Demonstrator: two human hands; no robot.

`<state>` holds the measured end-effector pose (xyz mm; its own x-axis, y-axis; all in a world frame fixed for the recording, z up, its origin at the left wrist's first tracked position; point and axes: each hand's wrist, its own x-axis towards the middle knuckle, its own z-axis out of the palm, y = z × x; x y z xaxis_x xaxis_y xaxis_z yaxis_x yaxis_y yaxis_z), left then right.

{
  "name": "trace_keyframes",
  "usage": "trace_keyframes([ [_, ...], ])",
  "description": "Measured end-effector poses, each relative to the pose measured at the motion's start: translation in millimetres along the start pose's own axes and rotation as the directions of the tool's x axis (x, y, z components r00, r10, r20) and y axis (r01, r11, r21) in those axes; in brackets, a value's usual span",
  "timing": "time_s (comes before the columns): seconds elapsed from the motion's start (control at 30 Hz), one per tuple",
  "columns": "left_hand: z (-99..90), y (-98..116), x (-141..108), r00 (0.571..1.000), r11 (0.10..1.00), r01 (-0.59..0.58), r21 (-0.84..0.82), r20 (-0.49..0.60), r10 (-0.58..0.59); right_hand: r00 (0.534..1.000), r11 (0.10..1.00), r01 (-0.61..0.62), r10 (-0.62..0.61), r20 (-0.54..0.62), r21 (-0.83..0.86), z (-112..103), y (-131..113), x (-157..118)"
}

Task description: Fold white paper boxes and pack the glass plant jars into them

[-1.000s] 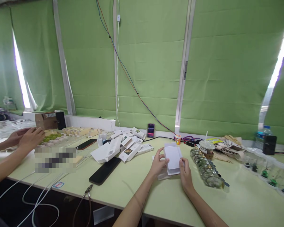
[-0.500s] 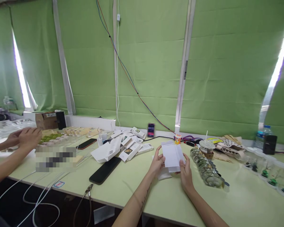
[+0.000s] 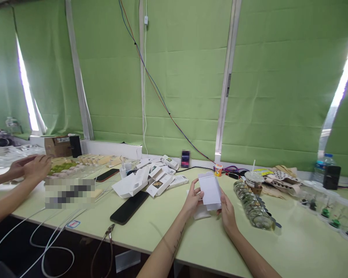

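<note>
A small white cardboard box is held between my two hands above the table, its plain side toward me. My left hand grips the box's left side, thumb on the front. On the right edge, my right hand has its fingers closed, partly hidden behind the box. Another flat white piece lies on the table beneath, half covered by my left hand. Left of my hands is a pile of white boxes, some with printed pictures.
A black phone lies left of my arms. To the right are a row of round clear-wrapped items, a cup with a straw and several clear containers. A co-worker's hands are at far left.
The box has become narrower and boxier: its right panel has folded back under my right fingers. My left hand keeps its grip.
</note>
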<state>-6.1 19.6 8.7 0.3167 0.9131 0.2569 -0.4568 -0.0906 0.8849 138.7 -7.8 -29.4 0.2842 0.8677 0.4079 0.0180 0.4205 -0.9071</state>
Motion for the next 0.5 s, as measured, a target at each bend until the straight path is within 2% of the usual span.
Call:
trace_keyframes([
  [0.17,-1.3,-3.5,1.5,1.000,1.000,-0.010,0.000,-0.011,0.010,0.998,0.999,0.042,-0.043,0.036,0.030,0.1,-3.9,-2.3],
  [0.5,-2.4,-5.0,1.2,0.998,0.999,0.040,0.026,-0.045,-0.039,0.998,0.992,-0.045,0.038,0.053,0.121,-0.5,-1.9,-1.1],
])
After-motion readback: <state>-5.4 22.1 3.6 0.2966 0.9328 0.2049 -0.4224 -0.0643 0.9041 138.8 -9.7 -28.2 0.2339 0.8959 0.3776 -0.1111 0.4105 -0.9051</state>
